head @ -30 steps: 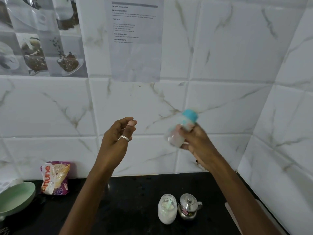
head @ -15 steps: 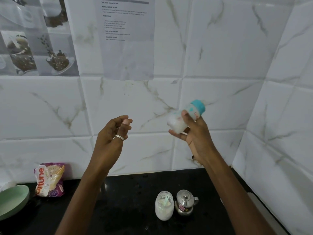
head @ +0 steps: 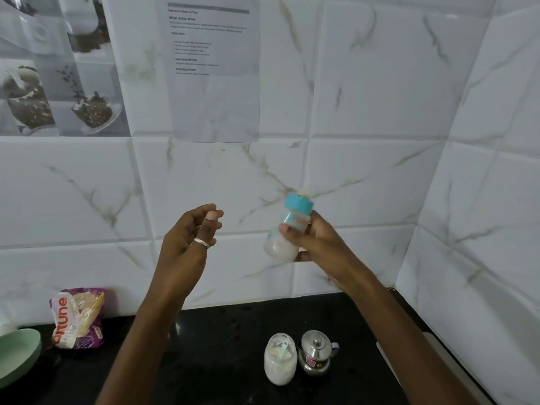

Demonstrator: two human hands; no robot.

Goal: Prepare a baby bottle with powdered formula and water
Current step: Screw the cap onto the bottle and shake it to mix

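My right hand (head: 314, 244) grips a small clear baby bottle (head: 282, 247) with a blue cap (head: 298, 204) and white liquid inside, held up in front of the tiled wall, cap tilted up and right. My left hand (head: 187, 244), a ring on one finger, hangs in the air left of the bottle, fingers loosely curled and holding nothing. Down on the black counter (head: 219, 361) stands an open jar of white powder (head: 280, 359) with a pale scoop in it. A small steel lidded pot (head: 317, 352) stands just right of the jar.
A purple and orange food packet (head: 77, 318) leans against the wall at the left. A pale green bowl (head: 17, 356) sits at the far left edge. A printed sheet (head: 213, 68) is stuck on the marble tiles. The side wall closes the counter at the right.
The bottle has swung in my right hand, its cap shifting between right-tilted and more upright, and looks blurred. My left hand has stayed raised and loosely curled.
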